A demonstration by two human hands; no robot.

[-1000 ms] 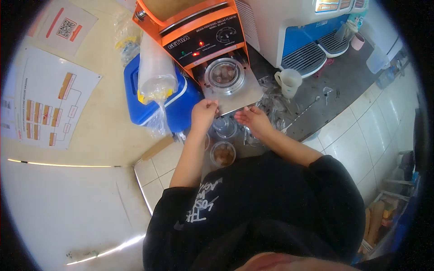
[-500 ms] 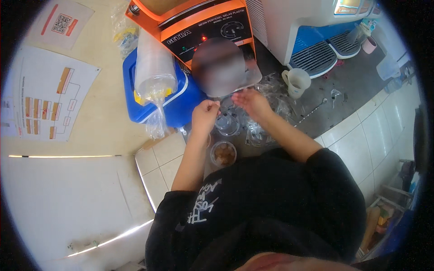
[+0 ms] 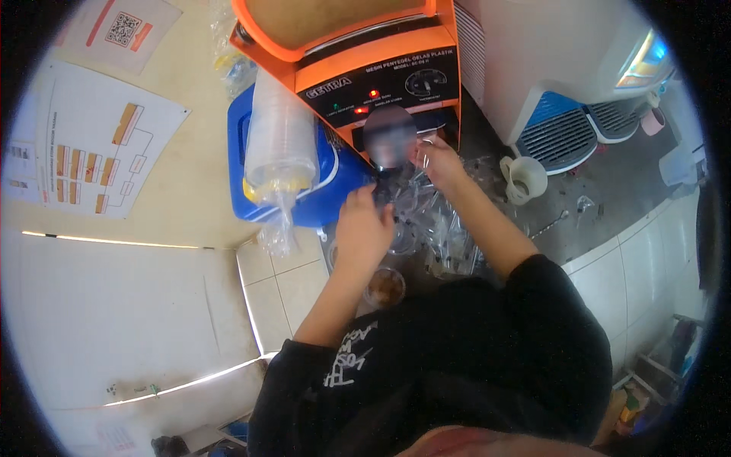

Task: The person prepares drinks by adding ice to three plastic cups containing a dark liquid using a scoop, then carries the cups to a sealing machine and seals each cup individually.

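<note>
My left hand (image 3: 365, 228) is held out with thumb and fingers apart, over clear plastic cups (image 3: 402, 240) partly hidden beneath it. My right hand (image 3: 440, 164) is at the front of an orange cup-sealing machine (image 3: 373, 61). Its fingers are closed together, with a clear glint at the fingertips; what they hold is too small to name. A blurred round patch covers part of the machine's front beside these fingers. Near my body stands a clear cup with brown contents (image 3: 385, 288), below my left wrist. Crumpled clear plastic (image 3: 453, 236) lies beneath my right forearm.
At the left, a wrapped sleeve of clear cups (image 3: 280, 141) lies over a blue container (image 3: 242, 145). To the right are a whitish mug (image 3: 525, 180), a twisted-handle spoon (image 3: 550, 224) and a white dispenser (image 3: 563, 61) with drip trays. Papers (image 3: 114, 145) hang on the left wall.
My right hand has moved from the machine's tray edge up to its front. My left hand has dropped nearer my body and its fingers have opened. The whole view has shifted slightly.
</note>
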